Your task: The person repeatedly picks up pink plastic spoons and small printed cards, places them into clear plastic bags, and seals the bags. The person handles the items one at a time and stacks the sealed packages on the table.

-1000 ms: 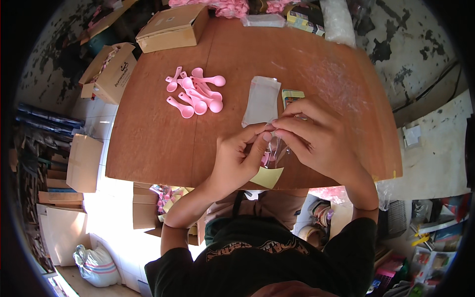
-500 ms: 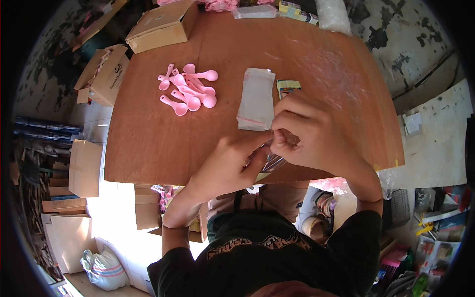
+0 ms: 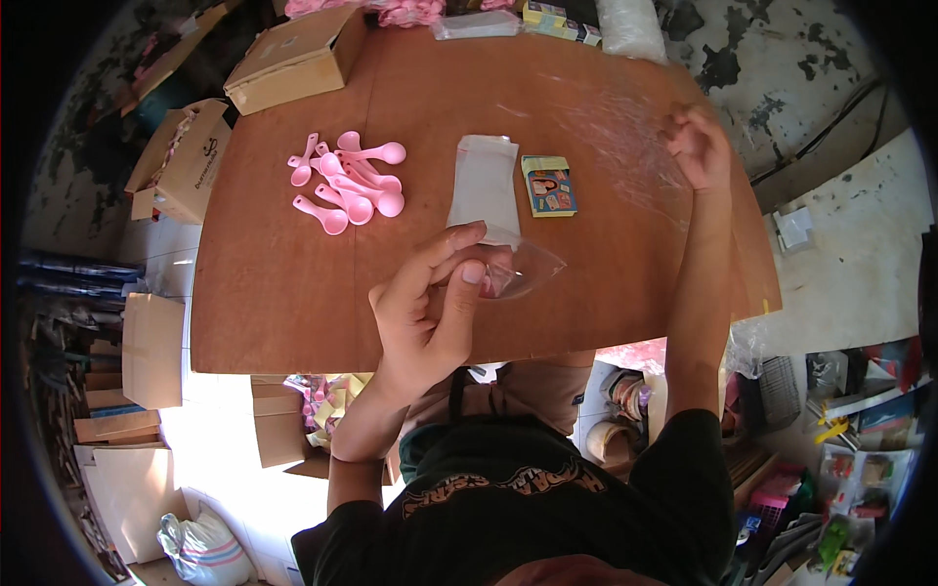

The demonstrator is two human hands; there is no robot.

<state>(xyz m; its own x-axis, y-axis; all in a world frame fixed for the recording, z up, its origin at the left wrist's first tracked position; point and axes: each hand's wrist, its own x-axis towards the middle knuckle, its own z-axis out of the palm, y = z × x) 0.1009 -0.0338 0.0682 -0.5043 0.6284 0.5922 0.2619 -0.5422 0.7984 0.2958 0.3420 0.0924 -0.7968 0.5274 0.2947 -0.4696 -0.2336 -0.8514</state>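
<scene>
My left hand [image 3: 425, 303] is above the near part of the table, pinching a clear plastic bag [image 3: 532, 271] between thumb and fingers. The bag's mouth gapes to the right. Out to the right, my right hand [image 3: 700, 151] is raised over thin clear plastic strips [image 3: 620, 132], its fingers loosely curled and apart, with nothing visible in them. A stack of flat clear bags [image 3: 484, 186] lies just beyond my left hand. Beside it sits a small stack of printed cards [image 3: 550, 187]. Pink plastic measuring spoons [image 3: 357, 186] form a loose pile on the left.
The brown wooden table [image 3: 283, 293] has a cardboard box [image 3: 293, 59] at its far left corner. Along the far edge are a clear packet [image 3: 477, 25], more card stacks [image 3: 557, 21] and a plastic roll [image 3: 630, 29]. Another open carton [image 3: 186, 161] stands left of the table.
My right hand has left the bag and swung far right, over the strips. My left hand has risen slightly with the bag, which now spreads open. The card stack is uncovered.
</scene>
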